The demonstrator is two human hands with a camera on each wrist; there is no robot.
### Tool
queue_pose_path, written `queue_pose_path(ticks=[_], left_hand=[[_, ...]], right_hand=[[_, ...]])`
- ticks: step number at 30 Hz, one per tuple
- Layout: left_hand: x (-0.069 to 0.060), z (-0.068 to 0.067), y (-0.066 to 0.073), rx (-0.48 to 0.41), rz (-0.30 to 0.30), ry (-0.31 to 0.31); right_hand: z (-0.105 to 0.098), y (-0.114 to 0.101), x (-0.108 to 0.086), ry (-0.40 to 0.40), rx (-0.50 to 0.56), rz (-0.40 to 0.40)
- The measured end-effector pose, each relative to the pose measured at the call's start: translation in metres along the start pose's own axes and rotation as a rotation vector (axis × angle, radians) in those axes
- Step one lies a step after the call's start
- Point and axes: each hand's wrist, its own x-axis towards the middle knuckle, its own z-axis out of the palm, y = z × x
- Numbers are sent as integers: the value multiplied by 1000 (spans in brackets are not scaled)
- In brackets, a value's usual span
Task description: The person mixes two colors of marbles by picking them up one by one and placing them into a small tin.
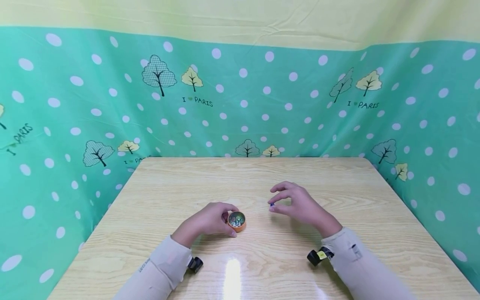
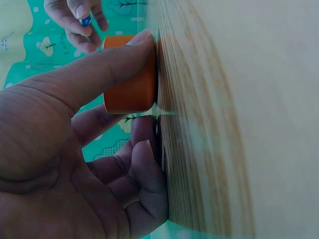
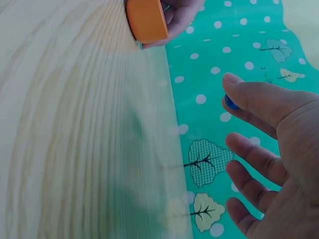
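Note:
A small round orange cup [image 1: 240, 228] stands on the table, with several shiny, glassy pieces inside it. My left hand [image 1: 213, 218] grips the cup from its left side; in the left wrist view the thumb lies along the orange wall [image 2: 130, 94]. Off to the cup's right, my right hand [image 1: 298, 204] is raised above the table. Thumb and index finger pinch a blue marble [image 3: 231, 102], while the other fingers are spread apart from it. From the head view only a bit of the marble shows between the fingertips.
The light wood-grain table [image 1: 247, 179] carries a bright light reflection near its front. Green dotted cloth [image 1: 243, 104] hangs behind the table and along both sides. A small black camera [image 1: 196, 264] is strapped to the left wrist, another camera [image 1: 315, 257] to the right.

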Motion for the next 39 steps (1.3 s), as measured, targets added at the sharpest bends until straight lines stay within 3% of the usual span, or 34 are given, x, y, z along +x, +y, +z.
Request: queue_pose_path(ticks=[22, 39], left_hand=[[2, -1, -2, -18, 3, -10], [1, -2, -4, -7, 40, -20]], right_hand=[[29, -34, 30, -39, 21, -53], [53, -46, 39, -90, 60, -90]])
